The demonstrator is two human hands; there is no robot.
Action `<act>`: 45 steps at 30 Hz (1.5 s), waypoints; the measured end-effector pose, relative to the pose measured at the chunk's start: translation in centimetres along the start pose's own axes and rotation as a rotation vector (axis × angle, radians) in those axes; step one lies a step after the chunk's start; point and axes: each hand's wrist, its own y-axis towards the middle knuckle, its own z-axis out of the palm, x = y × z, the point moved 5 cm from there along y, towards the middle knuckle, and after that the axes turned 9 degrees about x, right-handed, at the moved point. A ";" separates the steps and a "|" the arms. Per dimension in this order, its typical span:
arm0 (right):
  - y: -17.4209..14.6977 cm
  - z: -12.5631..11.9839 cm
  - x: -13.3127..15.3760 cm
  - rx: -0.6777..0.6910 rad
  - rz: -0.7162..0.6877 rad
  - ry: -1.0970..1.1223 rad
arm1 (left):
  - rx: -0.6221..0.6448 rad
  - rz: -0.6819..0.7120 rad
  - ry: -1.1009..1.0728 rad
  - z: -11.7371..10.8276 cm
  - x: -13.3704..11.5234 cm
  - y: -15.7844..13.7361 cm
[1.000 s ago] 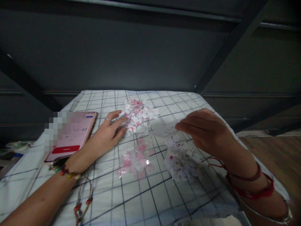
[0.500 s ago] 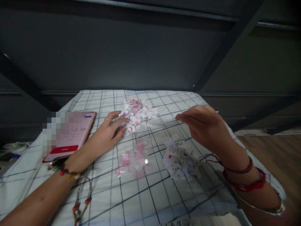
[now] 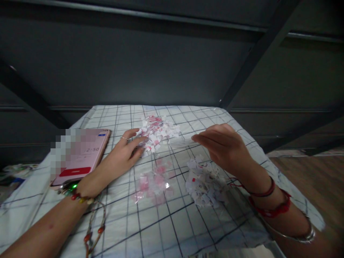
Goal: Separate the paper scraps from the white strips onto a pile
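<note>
My left hand (image 3: pixel 126 148) rests on the cloth at the left edge of the far pile of white and pink paper scraps (image 3: pixel 158 130). Its fingers are apart and touch the nearest scraps. To the right, my right hand (image 3: pixel 221 143) is held over the cloth with fingers pressed together. What they pinch, if anything, is hidden; a faint translucent streak (image 3: pixel 181 142) lies just left of the fingertips. Below that hand sits a second pile of mostly white scraps (image 3: pixel 205 184). Between the hands and nearer me, clear and pink film pieces (image 3: pixel 156 182) lie loosely spread.
A phone (image 3: pixel 80 157) with a lit screen lies left of my left wrist. The checked cloth (image 3: pixel 120 222) covers the table up to a dark panel (image 3: pixel 150 61) behind it. At the front edge is a partly visible light object (image 3: pixel 242 252). Wooden floor (image 3: pixel 309 175) shows at right.
My right hand has moved a little left and slightly down, toward the far pile. The left hand has stayed in place, and the piles look the same.
</note>
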 end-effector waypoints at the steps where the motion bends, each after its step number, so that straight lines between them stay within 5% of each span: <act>1: 0.0 -0.1 0.1 0.011 -0.004 0.002 | 0.000 -0.001 -0.003 0.0 0.0 0.0; 33: 0.0 -1.0 0.8 0.032 -0.070 0.151 | 0.012 -0.031 -0.062 -0.1 0.1 0.0; 45: 0.0 -0.8 0.8 0.028 -0.054 0.047 | 0.025 -0.036 -0.070 -0.1 -0.1 0.1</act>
